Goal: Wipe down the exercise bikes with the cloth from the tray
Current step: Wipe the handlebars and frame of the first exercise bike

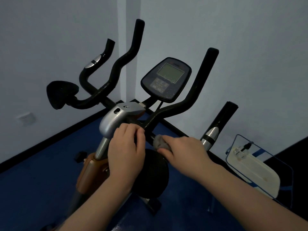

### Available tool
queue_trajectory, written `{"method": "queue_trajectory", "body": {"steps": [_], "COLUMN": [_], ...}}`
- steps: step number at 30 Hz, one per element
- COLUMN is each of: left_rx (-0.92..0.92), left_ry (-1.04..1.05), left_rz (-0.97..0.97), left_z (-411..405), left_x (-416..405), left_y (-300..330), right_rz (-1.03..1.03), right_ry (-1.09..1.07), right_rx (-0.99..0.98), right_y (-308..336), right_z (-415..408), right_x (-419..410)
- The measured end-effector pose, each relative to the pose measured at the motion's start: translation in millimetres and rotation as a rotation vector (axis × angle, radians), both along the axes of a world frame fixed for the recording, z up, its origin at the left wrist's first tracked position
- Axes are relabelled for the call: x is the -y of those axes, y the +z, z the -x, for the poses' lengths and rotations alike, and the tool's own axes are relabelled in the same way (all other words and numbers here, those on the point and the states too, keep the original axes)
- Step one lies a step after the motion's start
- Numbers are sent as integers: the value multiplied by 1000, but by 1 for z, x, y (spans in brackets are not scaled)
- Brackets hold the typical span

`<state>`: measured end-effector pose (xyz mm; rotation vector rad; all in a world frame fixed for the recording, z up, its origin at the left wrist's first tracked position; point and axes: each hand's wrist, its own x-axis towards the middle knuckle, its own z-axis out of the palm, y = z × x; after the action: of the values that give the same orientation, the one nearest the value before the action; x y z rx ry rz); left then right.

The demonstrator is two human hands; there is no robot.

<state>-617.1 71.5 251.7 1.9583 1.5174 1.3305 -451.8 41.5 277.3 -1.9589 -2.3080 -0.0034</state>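
Observation:
An exercise bike with black handlebars point(168, 112) and a dark console point(166, 77) fills the middle of the view. Its silver stem cover point(115, 119) sits just above my hands. My left hand point(126, 152) grips the black bar beside that cover. My right hand point(185, 150) holds a bunched grey cloth point(160, 141) pressed against the lower part of the right handlebar tube. A black elbow pad point(153, 172) lies under both hands, another point(61, 94) at the left.
A white tray point(255, 172) with a small object on it rests in a blue wire stand at the right. The bike's orange frame point(90, 174) and adjustment knob point(80, 156) are lower left. Pale walls meet in a corner behind; the floor is blue.

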Motion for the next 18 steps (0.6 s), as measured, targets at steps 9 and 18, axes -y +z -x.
{"method": "queue_trajectory", "body": {"steps": [9, 18], "left_rx": [21, -91], "left_ry": [-44, -255], "left_rz": [54, 74], "left_z": [3, -67], "left_x": [7, 16], "left_y": [6, 30], "right_rz": [40, -237], "right_ry": [221, 99], "right_rx": [-130, -329], "right_y": [-8, 24], "right_z": [-15, -97], "right_x": [5, 21]}}
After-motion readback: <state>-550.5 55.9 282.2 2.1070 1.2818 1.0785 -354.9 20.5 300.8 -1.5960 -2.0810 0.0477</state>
